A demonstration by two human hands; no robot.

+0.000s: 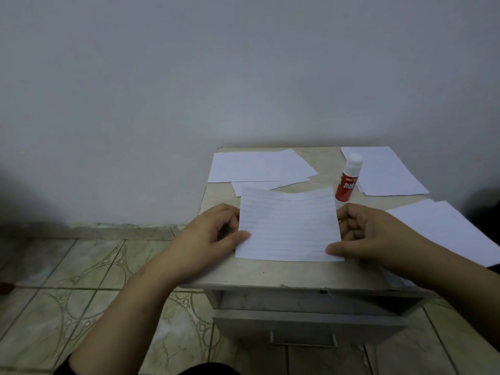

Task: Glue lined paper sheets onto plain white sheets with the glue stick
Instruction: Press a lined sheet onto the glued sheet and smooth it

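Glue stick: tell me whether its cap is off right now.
No. The glue stick stands upright on the table with its white cap on, untouched behind the lined sheet that both hands hold.

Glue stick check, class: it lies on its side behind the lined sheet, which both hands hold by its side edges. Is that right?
Not quite. The head view shows the glue stick standing upright with its white cap on, not lying on its side. The rest holds: it is behind the lined sheet, which the left hand and right hand hold by its side edges.
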